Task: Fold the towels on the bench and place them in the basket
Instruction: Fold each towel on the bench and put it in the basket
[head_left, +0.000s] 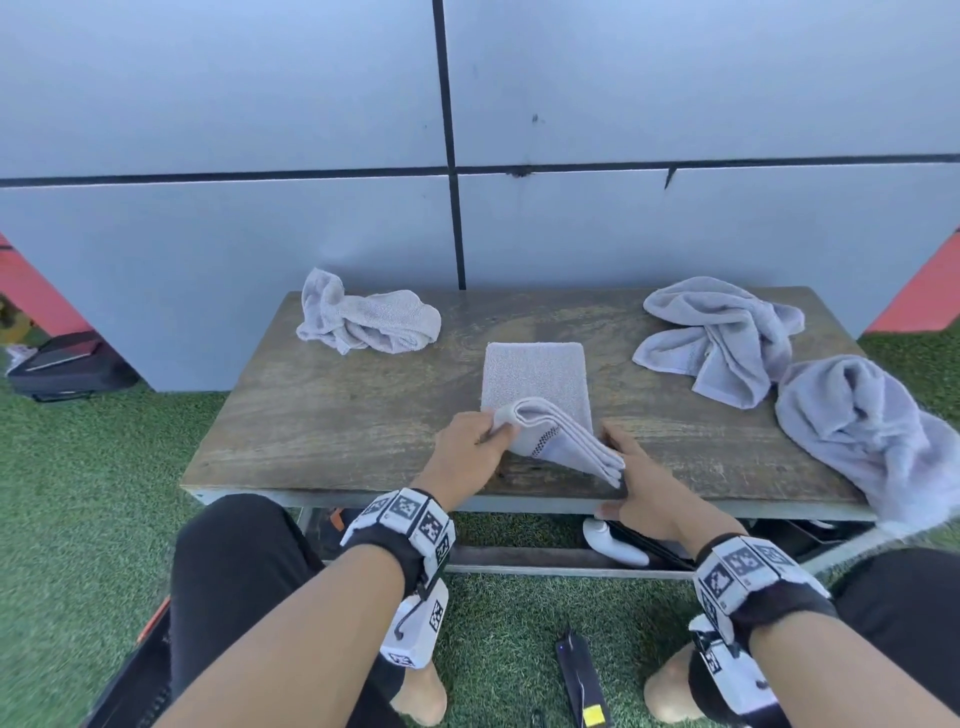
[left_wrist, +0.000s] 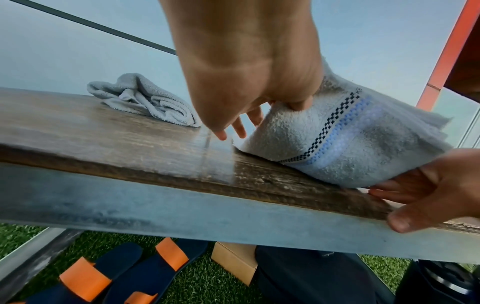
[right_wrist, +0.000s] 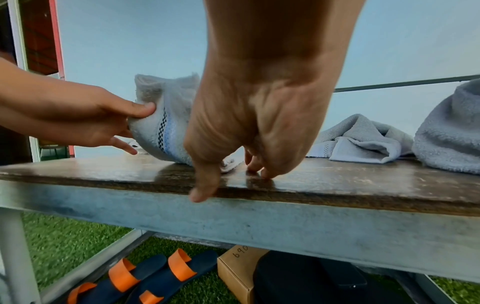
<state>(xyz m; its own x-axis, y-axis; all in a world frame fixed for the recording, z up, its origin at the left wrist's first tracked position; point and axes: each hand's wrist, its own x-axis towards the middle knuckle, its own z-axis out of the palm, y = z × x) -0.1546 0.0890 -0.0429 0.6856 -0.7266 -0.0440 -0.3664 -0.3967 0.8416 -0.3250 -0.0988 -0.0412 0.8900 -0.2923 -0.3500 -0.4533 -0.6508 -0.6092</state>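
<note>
orange-strapped sandals (right_wrist: 145, 275), cardboard box (right_wrist: 237, 267), perhaps bag (head_left: 67, 364) on turf.

Right hand (right_wrist: 249, 131) hung over the near edge of the wooden bench (right_wrist: 363, 185), fingertips (right_wrist: 267, 174) touching the top, thumb over the edge. To its left, the left hand (right_wrist: 85, 121) pinched a partly folded towel (right_wrist: 168, 131) with a checked stripe. Crumpled towels (right_wrist: 363, 139) lay right; sandals (right_wrist: 145, 275) lay beneath.
</note>
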